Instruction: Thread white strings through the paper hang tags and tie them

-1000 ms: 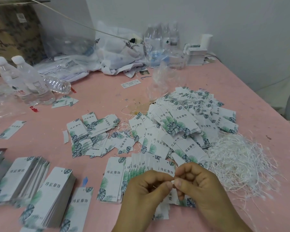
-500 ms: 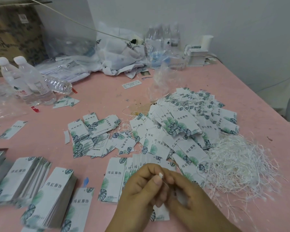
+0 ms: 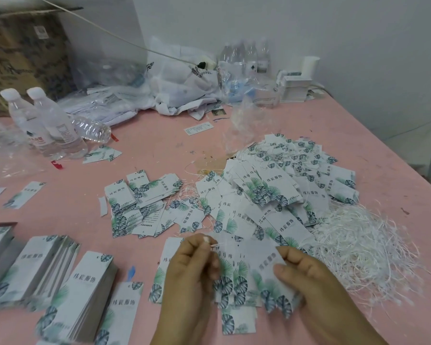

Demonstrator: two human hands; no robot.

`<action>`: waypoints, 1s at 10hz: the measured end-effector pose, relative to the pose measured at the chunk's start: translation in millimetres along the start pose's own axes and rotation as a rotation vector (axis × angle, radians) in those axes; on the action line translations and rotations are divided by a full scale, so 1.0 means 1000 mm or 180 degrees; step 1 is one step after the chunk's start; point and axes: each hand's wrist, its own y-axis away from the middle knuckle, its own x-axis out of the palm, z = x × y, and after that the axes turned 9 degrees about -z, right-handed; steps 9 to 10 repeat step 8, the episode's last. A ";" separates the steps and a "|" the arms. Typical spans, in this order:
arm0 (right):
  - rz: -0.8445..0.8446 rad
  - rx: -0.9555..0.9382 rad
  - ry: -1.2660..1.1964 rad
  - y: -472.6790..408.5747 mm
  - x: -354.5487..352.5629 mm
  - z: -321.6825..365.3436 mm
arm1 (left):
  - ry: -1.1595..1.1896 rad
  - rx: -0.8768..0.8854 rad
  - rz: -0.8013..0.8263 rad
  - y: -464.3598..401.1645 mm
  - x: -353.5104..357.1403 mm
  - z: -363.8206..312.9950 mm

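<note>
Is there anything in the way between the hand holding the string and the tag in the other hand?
Nothing visible. The left hand pinches a white string, the right hand holds a tag, and only open air separates them.

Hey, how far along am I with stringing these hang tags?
Done: a big pile of tags with strings showing lies mid-table. In hand: your left hand pinches a white string, and your right hand grips a tag from the fanned row. Left: neat unstrung stacks at the near left, and a heap of loose strings on the right. Plenty remains.
</note>
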 end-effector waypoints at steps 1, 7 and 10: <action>-0.0282 -0.0119 -0.0277 -0.004 -0.002 0.008 | -0.1033 0.0441 0.0082 0.005 -0.003 0.012; -0.1508 -0.2075 0.2461 -0.043 0.011 0.076 | -0.1645 0.0934 0.0010 0.012 0.004 0.021; -0.1049 -0.2605 0.2539 0.013 0.023 0.036 | -0.1692 0.1106 -0.0027 0.016 0.004 0.023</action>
